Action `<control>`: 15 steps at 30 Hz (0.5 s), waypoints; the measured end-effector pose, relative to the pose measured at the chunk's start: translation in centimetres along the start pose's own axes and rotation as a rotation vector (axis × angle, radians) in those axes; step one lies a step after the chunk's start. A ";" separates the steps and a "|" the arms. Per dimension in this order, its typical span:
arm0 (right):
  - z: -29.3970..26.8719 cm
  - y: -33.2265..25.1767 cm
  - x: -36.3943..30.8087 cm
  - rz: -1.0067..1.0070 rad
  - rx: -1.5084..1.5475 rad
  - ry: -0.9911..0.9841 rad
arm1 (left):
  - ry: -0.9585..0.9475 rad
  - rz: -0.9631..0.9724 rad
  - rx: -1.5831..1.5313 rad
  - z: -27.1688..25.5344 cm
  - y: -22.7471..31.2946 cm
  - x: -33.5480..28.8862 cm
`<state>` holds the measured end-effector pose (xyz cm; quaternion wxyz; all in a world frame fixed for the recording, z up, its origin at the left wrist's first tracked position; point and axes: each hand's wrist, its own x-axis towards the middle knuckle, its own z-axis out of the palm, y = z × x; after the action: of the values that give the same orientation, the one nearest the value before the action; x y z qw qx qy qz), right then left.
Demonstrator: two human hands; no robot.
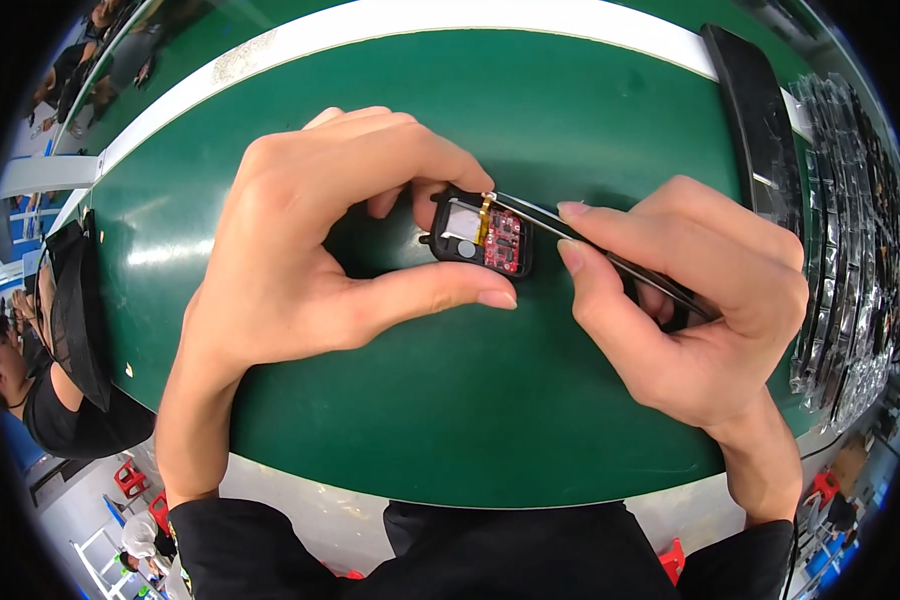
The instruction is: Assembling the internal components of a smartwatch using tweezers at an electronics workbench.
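Device (pixel 482 236) in L hand (pixel 288 235), C-curved rnd it.

Black sleeves (pixel 235 550) cover the upper part of both arms and end in wide, loose openings on the forearms (pixel 198 435), well apart from the wrists. The cloth over the front of the body (pixel 530 550) is black too, dark enough that seams and details are hard to tell. Below the sleeves the forearms are bare, slim and smooth. The left hand (pixel 295 235) and right hand (pixel 730 345) are ungloved, with slender fingers (pixel 410 160), creased knuckles and rounded nails (pixel 497 298), clearest on both thumbs
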<state>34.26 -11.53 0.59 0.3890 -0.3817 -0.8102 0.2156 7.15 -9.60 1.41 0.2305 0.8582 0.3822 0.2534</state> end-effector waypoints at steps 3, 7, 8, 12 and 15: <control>0.0 0.0 -0.1 -0.011 -0.029 0.005 | 0.005 0.005 -0.016 0.1 -0.2 0.3; 0.4 -0.1 0.0 -0.007 -0.023 0.005 | 0.011 -0.006 -0.024 0.1 0.0 0.2; 0.4 -0.1 0.0 0.000 -0.030 0.005 | 0.013 -0.006 -0.027 0.2 -0.2 0.2; 0.3 -0.4 -0.1 0.001 -0.044 -0.004 | 0.005 0.035 -0.041 0.0 -0.5 0.3; 0.2 -0.2 0.0 0.058 0.070 -0.020 | -0.021 0.066 -0.088 -0.4 -1.4 0.3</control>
<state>33.99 -11.66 0.63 0.3876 -0.3890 -0.7947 0.2587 6.33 -8.44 0.90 0.2632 0.8621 0.3397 0.2685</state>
